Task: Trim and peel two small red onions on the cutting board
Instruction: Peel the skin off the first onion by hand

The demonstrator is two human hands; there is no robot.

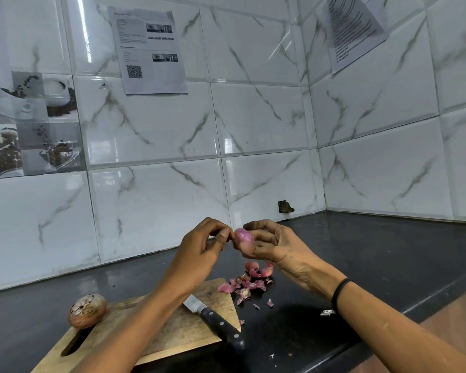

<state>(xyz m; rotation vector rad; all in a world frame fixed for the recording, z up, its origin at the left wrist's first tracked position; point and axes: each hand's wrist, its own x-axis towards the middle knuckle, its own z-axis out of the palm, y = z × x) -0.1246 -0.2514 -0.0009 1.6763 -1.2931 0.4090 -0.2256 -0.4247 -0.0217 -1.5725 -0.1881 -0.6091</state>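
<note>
My right grip (275,249) is curled round a small red onion (243,236), peeled to its shiny purple layer and held in the air above the desk (374,254), up toward 12 o'clock from the cutting board (178,332). My left grip (202,249) pinches at the onion's 9 o'clock end; whether a strip of skin sits between the fingertips I cannot tell. The second onion (87,310), in its dry brown skin, sits on the board's 9 o'clock side, just above the handle slot. The knife (215,319) lies along the board's 3 o'clock edge, blade on the wood, black riveted handle hanging off toward 5 o'clock. Pink peels (249,284) lie scattered on the desk at 1 o'clock from the board.

A printed sheet (150,52) with a QR code is stuck on the tiled wall at 11 o'clock, and another sheet (353,28) hangs at 1 o'clock; their text is too small to read. The dark desk runs bare toward the wall corner at 2 o'clock, with its front edge at 4 o'clock.
</note>
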